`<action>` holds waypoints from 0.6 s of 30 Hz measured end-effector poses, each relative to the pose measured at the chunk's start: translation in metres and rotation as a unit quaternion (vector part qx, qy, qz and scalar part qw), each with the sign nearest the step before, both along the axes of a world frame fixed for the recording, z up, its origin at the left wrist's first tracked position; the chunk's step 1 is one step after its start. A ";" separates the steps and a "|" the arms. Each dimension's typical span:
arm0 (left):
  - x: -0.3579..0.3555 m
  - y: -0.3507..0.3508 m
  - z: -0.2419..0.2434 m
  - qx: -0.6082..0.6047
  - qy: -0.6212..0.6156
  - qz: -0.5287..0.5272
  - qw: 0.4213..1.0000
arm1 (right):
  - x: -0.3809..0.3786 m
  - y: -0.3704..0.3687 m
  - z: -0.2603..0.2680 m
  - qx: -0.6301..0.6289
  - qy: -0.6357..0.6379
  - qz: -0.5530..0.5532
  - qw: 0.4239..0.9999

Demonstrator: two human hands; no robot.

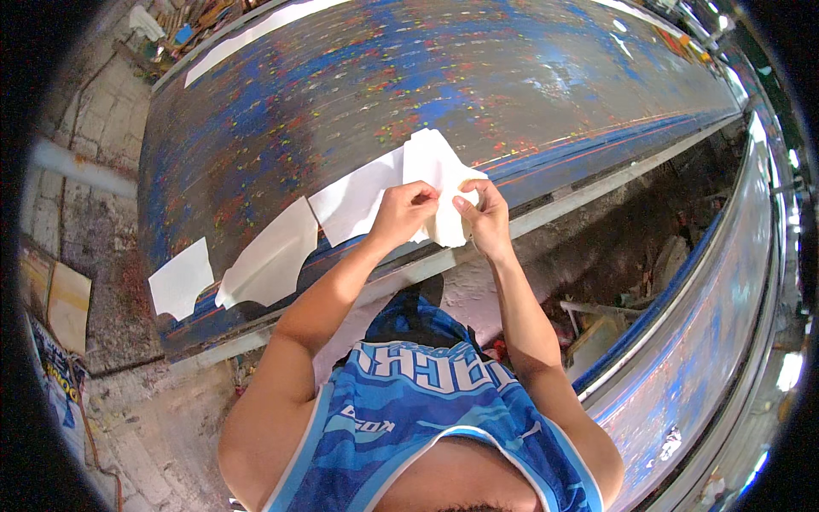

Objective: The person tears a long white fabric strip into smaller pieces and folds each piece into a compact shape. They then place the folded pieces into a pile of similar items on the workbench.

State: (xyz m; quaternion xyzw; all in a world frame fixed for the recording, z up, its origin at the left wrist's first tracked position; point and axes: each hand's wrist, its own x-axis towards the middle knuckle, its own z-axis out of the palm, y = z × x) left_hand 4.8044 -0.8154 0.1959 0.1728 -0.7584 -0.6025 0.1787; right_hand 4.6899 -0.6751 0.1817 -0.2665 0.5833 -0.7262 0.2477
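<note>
Before me a bundle of white cut pieces (pixel 434 157), apparently fabric, lies partly over the near edge of a long paint-stained table. The fingertips of my left hand (pixel 404 212) are pinched together on its near left part. My right hand (pixel 487 214) grips its right edge with thumb and index finger curled. Directly left of the bundle a flat white piece (pixel 352 195) lies along the edge. Farther left are a creased, curved-edged piece (pixel 272 256) and a smaller one (pixel 182 278). How many layers the bundle has, I cannot tell.
The stained tabletop (pixel 307 121) has a pale metal rail (pixel 550 217) on its near side. White strips (pixel 256 38) lie along the far edge. A second stained table (pixel 678 358) stands at right, across a gap holding a wooden frame (pixel 592 339). Concrete floor (pixel 153 409) shows lower left.
</note>
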 end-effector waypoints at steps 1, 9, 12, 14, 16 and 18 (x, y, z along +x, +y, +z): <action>-0.004 0.000 -0.001 0.052 0.009 -0.005 0.999 | -0.003 0.003 -0.001 -0.005 -0.003 -0.003 1.000; -0.033 -0.001 -0.016 0.147 0.006 -0.026 0.989 | -0.022 0.013 0.007 0.146 -0.064 0.030 0.987; -0.046 0.000 -0.026 0.152 0.023 -0.037 0.987 | -0.036 0.013 0.004 0.212 -0.047 0.047 0.975; -0.053 0.000 -0.031 0.182 0.019 -0.036 0.983 | -0.045 0.011 -0.002 0.182 -0.082 0.048 0.979; -0.061 -0.003 -0.034 0.232 0.026 -0.010 0.972 | -0.054 0.006 -0.010 0.102 -0.182 0.021 0.978; -0.067 -0.010 -0.033 0.314 0.051 0.018 0.948 | -0.074 0.008 -0.014 -0.009 -0.238 0.006 0.971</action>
